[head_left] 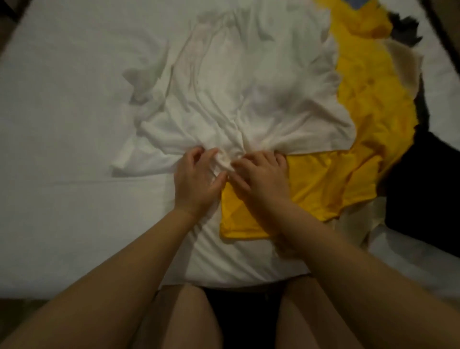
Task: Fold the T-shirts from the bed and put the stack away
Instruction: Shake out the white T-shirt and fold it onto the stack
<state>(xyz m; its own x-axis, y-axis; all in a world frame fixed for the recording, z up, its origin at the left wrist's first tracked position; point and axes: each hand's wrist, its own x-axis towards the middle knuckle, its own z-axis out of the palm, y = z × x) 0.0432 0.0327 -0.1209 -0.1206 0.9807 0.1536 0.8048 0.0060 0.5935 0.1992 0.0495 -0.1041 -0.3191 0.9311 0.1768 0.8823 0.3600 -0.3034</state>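
Note:
A white T-shirt (249, 87) lies spread and wrinkled across the middle of the bed (62, 112). Its near edge is bunched into a small knot of cloth between my two hands. My left hand (196, 179) pinches that bunch from the left, and my right hand (261, 174) grips it from the right, resting over yellow cloth. A yellow T-shirt (368, 124) lies crumpled to the right, partly under the white one, with a flap reaching under my right wrist.
A beige garment (403, 64) and dark garments (423, 179) lie heaped at the right side of the bed. A bit of blue cloth (358, 3) shows at the top. The bed's front edge runs just ahead of my knees.

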